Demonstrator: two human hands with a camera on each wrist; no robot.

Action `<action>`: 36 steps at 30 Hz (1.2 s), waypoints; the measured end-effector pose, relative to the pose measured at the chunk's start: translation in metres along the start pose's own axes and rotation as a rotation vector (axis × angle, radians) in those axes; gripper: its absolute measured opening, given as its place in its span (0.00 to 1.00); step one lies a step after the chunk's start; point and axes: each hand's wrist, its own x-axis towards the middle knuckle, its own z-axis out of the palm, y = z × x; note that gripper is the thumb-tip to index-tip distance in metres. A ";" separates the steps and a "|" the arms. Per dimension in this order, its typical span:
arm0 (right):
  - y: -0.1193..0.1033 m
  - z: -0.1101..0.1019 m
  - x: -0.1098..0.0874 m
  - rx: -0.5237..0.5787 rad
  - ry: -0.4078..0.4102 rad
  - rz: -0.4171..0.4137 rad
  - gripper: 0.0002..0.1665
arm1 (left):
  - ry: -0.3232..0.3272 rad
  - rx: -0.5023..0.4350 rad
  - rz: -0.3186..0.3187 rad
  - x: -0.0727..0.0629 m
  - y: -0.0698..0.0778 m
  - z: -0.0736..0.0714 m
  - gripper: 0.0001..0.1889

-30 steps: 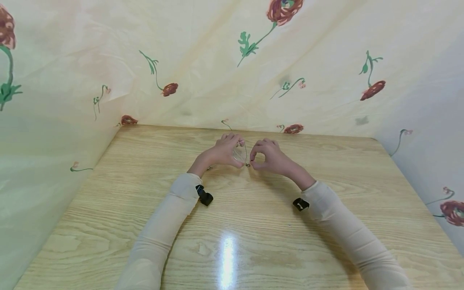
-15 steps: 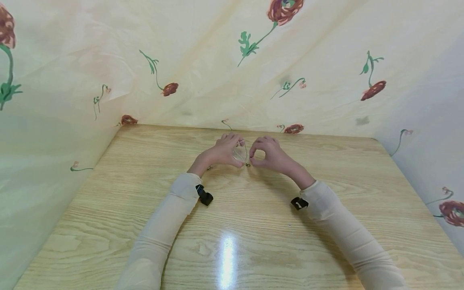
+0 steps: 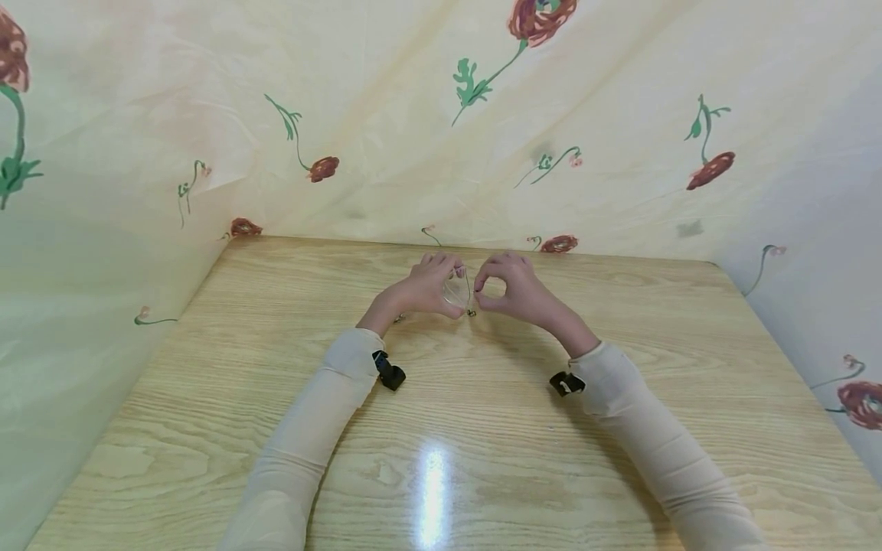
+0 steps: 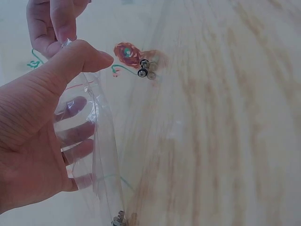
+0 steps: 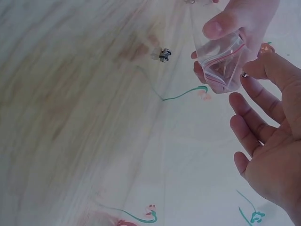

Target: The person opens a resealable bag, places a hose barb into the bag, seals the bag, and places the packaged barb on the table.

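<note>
The fingers of the right hand point(image 3: 525, 295) pinched a tiny metal piece point(image 5: 244, 75), not yet bagged. At nine o'clock, left-hand point(image 3: 423, 287) fingers gripped a clear bag point(image 4: 101, 136), its mouth open. One fitting point(image 5: 164, 55) waited on the tabletop point(image 3: 482, 398), five o'clock from the bag; metal parts point(image 3: 398, 318) at eight were perhaps already inside.

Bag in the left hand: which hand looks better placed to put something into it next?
Probably the right hand: it pinches a small metal part close to the mouth of the bag, while the left hand is taken up holding the bag.
</note>
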 end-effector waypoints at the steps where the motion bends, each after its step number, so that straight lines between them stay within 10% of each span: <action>1: 0.000 0.000 0.000 0.000 0.003 -0.001 0.04 | -0.001 0.000 0.000 0.000 0.000 0.000 0.30; 36: 0.003 0.018 0.009 0.001 0.204 -0.070 0.04 | 0.015 0.011 0.013 0.002 0.002 0.001 0.30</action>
